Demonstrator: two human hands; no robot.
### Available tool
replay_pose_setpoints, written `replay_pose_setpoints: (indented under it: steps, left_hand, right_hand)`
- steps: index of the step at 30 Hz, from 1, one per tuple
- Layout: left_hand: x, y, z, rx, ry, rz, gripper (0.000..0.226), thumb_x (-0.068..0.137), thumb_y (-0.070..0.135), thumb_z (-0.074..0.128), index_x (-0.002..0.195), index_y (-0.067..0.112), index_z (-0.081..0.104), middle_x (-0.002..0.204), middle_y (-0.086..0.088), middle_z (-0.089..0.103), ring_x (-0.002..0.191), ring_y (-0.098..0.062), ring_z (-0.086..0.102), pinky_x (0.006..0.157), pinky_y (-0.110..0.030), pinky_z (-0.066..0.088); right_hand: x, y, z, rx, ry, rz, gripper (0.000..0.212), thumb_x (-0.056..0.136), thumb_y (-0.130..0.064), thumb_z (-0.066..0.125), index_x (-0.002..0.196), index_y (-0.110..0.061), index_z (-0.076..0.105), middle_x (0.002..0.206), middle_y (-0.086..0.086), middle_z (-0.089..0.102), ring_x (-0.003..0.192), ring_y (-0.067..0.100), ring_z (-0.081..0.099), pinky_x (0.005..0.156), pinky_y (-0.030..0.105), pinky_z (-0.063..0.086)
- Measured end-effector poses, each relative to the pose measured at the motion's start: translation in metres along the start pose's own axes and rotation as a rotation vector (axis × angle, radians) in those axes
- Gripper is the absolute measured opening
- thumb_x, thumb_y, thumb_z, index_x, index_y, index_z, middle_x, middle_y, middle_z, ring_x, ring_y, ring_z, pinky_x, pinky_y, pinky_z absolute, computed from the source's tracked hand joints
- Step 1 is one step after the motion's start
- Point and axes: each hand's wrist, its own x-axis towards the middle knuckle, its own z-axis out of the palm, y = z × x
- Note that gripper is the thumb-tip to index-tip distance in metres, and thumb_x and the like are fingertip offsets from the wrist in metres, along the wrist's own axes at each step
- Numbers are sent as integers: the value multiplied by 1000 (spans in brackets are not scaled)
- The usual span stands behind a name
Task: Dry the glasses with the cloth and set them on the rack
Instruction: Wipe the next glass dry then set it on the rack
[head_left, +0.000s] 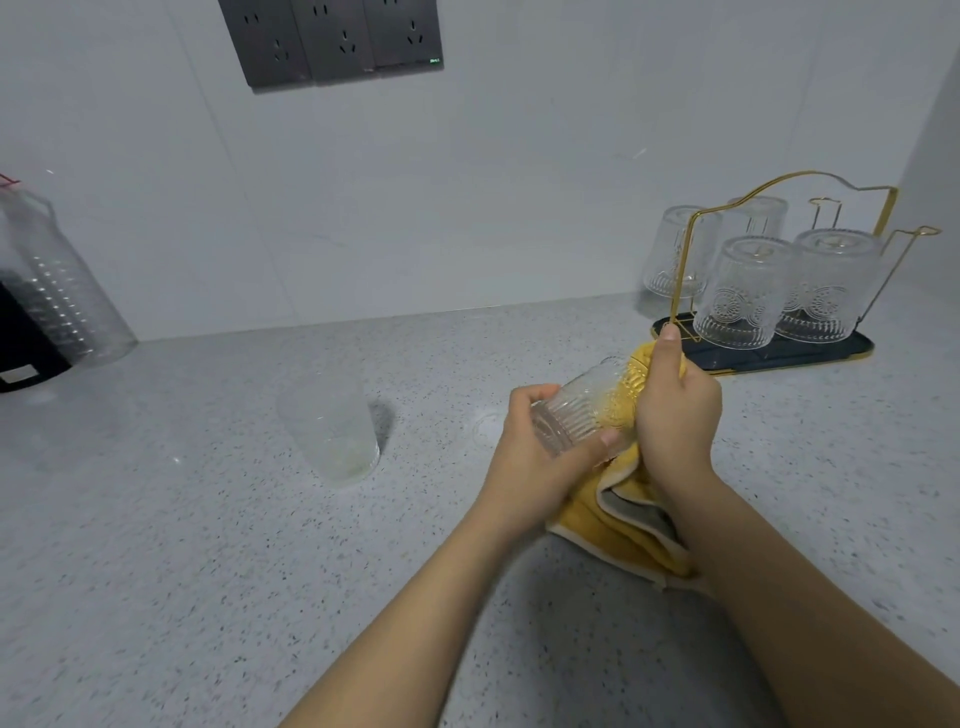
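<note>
Nearest the camera, two bare forearms reach forward over a speckled grey bench (156, 571). A ribbed clear glass (582, 410) is gripped near its base by the left hand (540, 447), tipped on its side with the mouth turned toward the right hand (675, 410). A yellow cloth (623, 525) is clenched in the right hand and pushed into the mouth of the glass, seemingly so the inside can be wiped while the left hand steadies it; the rest of the cloth trails down onto the bench beneath the wrists. Further left, a plain frosted cup (332, 431) stands upright on the bench, well apart from the hands. Beyond the right hand, a gold wire rack (727, 208) on a dark tray (810, 358) carries patterned glasses (743, 291) placed upside down, presumably to drain; one post looks free. At the far left edge a clear plastic bottle (57, 291) is seen, and dark wall sockets (332, 41) are mounted on the white wall behind.
</note>
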Motion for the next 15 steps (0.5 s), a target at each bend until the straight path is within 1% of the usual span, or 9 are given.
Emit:
replay_pose_setpoints:
  steps: [2,4,6,7,8,10,12,13,15]
  left_hand:
    - [3,3,0,-90,37,-46,43,84,29,74,115,19,46,101,2,63,73,0,65,58,-17,50]
    - [8,5,-3,-319,-21,-239,36,90,41,64,111,15,52,97,-9,66,60,-15,64,45,-23,47]
    - [9,9,-8,-571,-141,-498,43,92,53,52,109,14,58,86,-12,64,50,-19,59,39,-19,42]
    - [8,12,-10,-587,-182,-553,48,92,57,48,110,14,59,82,-11,63,48,-18,58,39,-18,42]
    - [9,10,-11,-541,-189,-548,53,91,60,46,114,14,58,82,-11,64,48,-18,58,40,-18,43]
    - [9,6,-9,-367,-143,-419,56,89,65,47,121,20,53,92,-10,67,57,-18,63,51,-25,50]
    - [8,2,-7,-154,-50,-269,65,74,74,57,122,32,44,116,-7,62,80,-18,66,78,-38,56]
    - [7,-3,-6,-26,-7,-179,69,67,75,62,121,39,40,125,-5,56,95,-19,65,89,-41,54]
    - [6,-9,-3,158,58,10,65,66,67,67,118,43,36,126,1,54,106,-15,61,90,-37,53]
  right_hand:
    - [-2,-1,0,8,-22,-15,56,96,-46,36,50,-15,27,47,1,30,47,16,31,50,31,25]
    - [-7,-1,1,9,-41,-73,54,96,-46,37,51,-17,26,47,0,29,46,13,29,48,30,24]
    - [-11,0,2,16,-66,-137,53,95,-45,38,51,-18,28,46,-2,29,43,8,28,46,26,24]
    - [-12,0,2,23,-72,-147,53,95,-44,39,51,-18,29,46,-3,30,43,8,29,46,25,24]
    - [-13,-1,3,34,-72,-136,53,95,-44,39,51,-17,30,46,-2,31,44,9,29,46,27,25]
    - [-11,-1,2,48,-43,-92,53,96,-44,38,51,-16,29,47,1,30,46,13,30,47,28,24]
    - [-6,0,1,41,-14,-50,55,96,-46,38,50,-16,27,48,1,29,46,14,29,48,29,24]
    - [-5,0,1,41,-9,-28,55,95,-46,37,50,-16,27,48,1,29,47,14,29,48,30,25]
    - [-4,1,1,51,-8,18,56,95,-48,37,50,-16,28,49,1,31,48,15,31,50,31,26]
